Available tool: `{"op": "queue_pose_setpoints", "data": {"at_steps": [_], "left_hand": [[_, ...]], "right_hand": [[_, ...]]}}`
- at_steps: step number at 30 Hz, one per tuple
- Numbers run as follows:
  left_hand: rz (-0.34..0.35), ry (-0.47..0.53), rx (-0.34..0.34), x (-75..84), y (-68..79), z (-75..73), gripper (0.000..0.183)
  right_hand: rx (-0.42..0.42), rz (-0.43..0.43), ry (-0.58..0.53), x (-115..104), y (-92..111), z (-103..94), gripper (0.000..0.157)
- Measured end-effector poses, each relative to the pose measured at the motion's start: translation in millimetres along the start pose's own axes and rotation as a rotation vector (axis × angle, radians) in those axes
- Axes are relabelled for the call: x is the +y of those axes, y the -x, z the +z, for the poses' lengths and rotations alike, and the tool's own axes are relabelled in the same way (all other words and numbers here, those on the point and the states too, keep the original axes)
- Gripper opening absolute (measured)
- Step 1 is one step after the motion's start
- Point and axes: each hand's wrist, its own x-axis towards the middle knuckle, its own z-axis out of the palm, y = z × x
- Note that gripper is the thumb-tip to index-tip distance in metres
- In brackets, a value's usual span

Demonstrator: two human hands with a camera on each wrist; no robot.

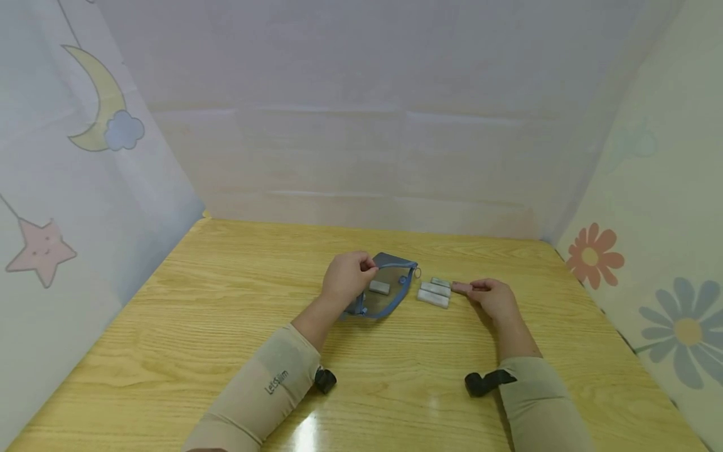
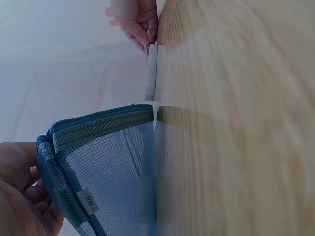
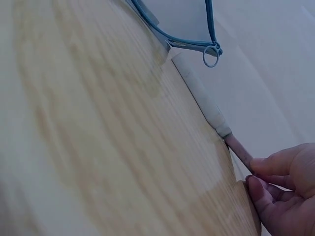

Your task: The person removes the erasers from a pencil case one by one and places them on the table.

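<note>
My left hand (image 1: 346,276) pinches the edge of a blue mesh zipper pouch (image 1: 399,290), which stands open on the table. Through its mesh shows one light grey block (image 1: 380,287). In the left wrist view the pouch (image 2: 108,157) rises beside my left hand (image 2: 22,189), with a small white tag on its side. Right of the pouch lie several pale, flat oblong blocks (image 1: 433,298), side by side. My right hand (image 1: 497,300) pinches a pinkish-brown flat block (image 1: 462,287) between thumb and fingers, its far end close to the pale ones in the right wrist view.
A wood-grain table (image 1: 226,276) spreads beneath everything. Pale sheets stand behind it and at both sides, the right one printed with flowers (image 1: 590,256). A small metal ring (image 1: 418,273) hangs from the pouch's corner. Each forearm wears a beige sleeve with a black strap mount (image 1: 324,380).
</note>
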Motion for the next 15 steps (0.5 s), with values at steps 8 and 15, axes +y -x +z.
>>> {"op": "queue_pose_setpoints", "data": {"at_steps": [8,15], "left_hand": [[-0.005,-0.003,-0.008,1.5,0.5,0.3,0.009],[0.001,0.004,0.000,1.6,1.8,1.0,0.009]], "right_hand": [[-0.007,0.022,-0.021,0.0,0.5,2.9,0.041],[0.024,0.007,-0.003,-1.5,3.8,2.3,0.041]]}}
